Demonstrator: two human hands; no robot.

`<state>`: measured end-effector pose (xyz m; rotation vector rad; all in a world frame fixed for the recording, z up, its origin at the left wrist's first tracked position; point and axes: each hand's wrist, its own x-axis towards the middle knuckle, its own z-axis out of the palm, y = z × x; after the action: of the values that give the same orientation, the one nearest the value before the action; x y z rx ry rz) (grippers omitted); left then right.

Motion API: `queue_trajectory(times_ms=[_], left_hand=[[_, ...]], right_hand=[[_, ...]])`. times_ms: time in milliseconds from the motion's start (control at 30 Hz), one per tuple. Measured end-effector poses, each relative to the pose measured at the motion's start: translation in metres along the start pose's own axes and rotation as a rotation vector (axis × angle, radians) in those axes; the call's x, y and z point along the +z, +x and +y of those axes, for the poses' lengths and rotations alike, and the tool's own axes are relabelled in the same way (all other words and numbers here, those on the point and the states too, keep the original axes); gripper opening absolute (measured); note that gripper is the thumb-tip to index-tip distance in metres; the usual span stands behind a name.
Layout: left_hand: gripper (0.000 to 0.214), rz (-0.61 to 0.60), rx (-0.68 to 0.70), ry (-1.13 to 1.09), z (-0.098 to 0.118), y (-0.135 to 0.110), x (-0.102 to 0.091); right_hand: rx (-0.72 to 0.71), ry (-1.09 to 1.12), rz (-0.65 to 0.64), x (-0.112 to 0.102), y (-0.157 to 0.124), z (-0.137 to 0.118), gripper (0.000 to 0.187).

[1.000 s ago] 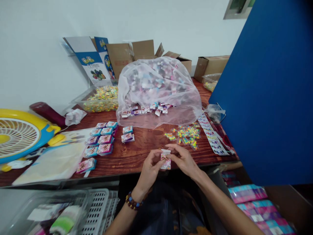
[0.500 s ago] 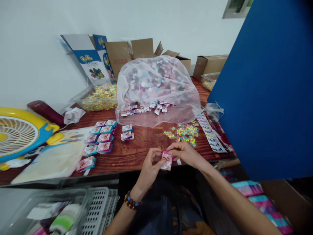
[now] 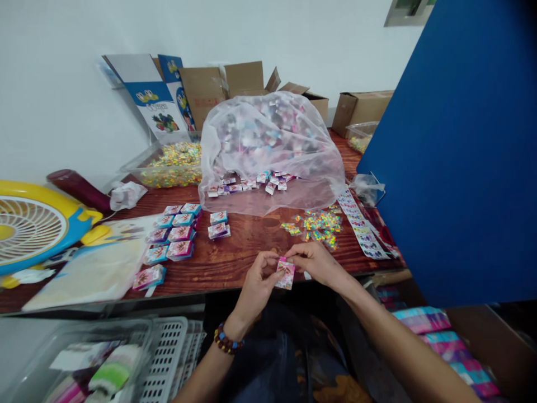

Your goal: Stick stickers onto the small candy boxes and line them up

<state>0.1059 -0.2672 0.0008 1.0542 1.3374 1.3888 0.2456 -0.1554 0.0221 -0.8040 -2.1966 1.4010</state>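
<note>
A small pink printed box (image 3: 287,275) is held upright at the table's front edge, between my two hands. My left hand (image 3: 262,275) is closed on its left side, thumb across the printed face. The fingers of my right hand (image 3: 312,262) pinch the pink flap at the box's top. Just beyond them lies a loose pile of tiny clear packets with coloured pieces (image 3: 321,225). To the left, small printed boxes (image 3: 181,234) stand in stacked rows, with two more (image 3: 218,230) beside them. Whatever is inside the held box is hidden.
A sheer white net (image 3: 268,129) covers a heap of small boxes. Clear tubs of colourful packets (image 3: 172,162) stand behind. A yellow fan (image 3: 37,224) is on the left, a sticker sheet (image 3: 363,226) on the right, beside a blue panel (image 3: 444,168). Baskets (image 3: 165,358) sit below.
Both hands stay on the pink box in nearly the same place. The pink flap at its top shows a little more upright now. The view has shifted slightly.
</note>
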Motion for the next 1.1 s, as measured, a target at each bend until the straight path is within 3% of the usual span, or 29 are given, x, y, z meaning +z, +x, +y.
queue_trajectory(times_ms=[233,467,667,867,1100], left_hand=[[0.028,0.05,-0.036,-0.075,-0.006,-0.001,0.002],[0.023,-0.069,-0.023,0.018,0.001,-0.003,0.002],[0.027,-0.041,-0.022,0.013,-0.001,-0.003,0.0],[0.032,0.014,-0.037,-0.036,-0.011,-0.002,0.005],[0.035,0.015,-0.097,-0.141,-0.01,0.0,0.005]], right_hand=[[-0.191,-0.156,-0.019,-0.002,-0.01,-0.008,0.026],[0.047,0.066,-0.105,-0.004,-0.009,0.006,0.021],[-0.126,-0.154,0.004,-0.002,-0.011,0.001,0.02],[-0.182,-0.021,-0.028,0.0,-0.017,0.005,0.022],[-0.109,0.05,0.179,0.014,-0.026,0.012,0.021]])
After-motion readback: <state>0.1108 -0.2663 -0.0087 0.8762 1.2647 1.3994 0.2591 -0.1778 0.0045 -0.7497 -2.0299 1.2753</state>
